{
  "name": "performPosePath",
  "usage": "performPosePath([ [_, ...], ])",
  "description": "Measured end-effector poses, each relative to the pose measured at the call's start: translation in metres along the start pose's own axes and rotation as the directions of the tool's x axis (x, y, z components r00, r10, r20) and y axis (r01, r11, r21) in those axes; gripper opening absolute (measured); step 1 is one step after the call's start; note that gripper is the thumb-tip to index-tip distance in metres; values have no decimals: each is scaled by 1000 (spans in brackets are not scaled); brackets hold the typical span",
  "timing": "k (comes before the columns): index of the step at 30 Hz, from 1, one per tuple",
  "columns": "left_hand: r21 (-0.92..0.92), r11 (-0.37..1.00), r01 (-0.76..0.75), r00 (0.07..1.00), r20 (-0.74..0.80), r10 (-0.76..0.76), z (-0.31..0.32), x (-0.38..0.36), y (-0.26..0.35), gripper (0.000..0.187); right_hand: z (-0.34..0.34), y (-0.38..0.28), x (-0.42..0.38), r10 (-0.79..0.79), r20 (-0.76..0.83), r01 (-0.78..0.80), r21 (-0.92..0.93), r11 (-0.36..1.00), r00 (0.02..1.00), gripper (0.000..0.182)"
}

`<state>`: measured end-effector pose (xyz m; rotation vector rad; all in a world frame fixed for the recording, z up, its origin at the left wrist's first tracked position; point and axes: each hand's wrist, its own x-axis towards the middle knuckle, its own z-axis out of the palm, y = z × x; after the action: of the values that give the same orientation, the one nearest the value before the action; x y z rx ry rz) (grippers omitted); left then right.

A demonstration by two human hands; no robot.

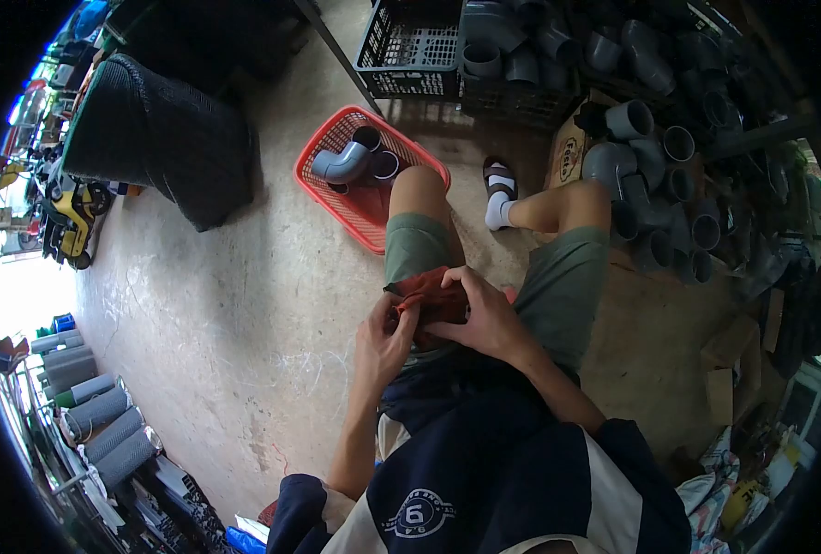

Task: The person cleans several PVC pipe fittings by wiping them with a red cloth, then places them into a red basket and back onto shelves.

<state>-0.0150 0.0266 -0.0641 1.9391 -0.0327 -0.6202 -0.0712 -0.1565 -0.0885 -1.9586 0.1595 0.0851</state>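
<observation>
Holds the crumpled rust-red cloth bunched between the half-curled, gripping fingers of left hand and right hand, and might lose a fold by loosening either thumb.

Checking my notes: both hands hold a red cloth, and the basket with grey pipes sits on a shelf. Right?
Not quite: the head view shows the basket on the floor. The rest holds: grey pipes in it, left hand and right hand holding the red cloth.
</observation>
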Motion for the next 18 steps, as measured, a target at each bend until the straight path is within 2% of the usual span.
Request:
performPosePath([
  [3, 58, 998, 21, 999, 26, -23, 4, -3, -1, 26, 21, 12, -4, 108, -155, -102, 44, 994, 982, 75],
  [4, 95, 995, 25, 999, 37, -29, 5, -3, -1, 26, 28, 15, -5, 199, -205, -157, 204, 966, 958, 77],
  [6, 22, 1000, 23, 1000, -15, -22, 10, -6, 3, 28, 41, 15, -5, 388, -253, -218, 510, 832, 886, 80],
  [9, -153, 987, 40, 997, -58, -49, 17, -12, 5, 34, 45, 6, -5, 361, -352, -154, 498, 853, 864, 86],
  [12, -433, 901, 23, 986, -138, -92, 37, -17, 4, 40, 47, -9, -4, 302, -448, -95, 427, 899, 842, 83],
  [13, -529, 849, 2, 979, -173, -111, 44, -18, 3, 42, 44, -14, -4, 195, -516, -54, 277, 959, 834, 82],
  [15, -486, 873, -20, 976, -198, -88, 50, -17, -5, 44, 40, -23, -4, -43, -593, 20, -44, 999, 804, 78],
  [18, -486, 873, -35, 976, -204, -74, 52, -16, -6, 44, 30, -28, -2, -79, -544, 23, -110, 994, 835, 75],
])
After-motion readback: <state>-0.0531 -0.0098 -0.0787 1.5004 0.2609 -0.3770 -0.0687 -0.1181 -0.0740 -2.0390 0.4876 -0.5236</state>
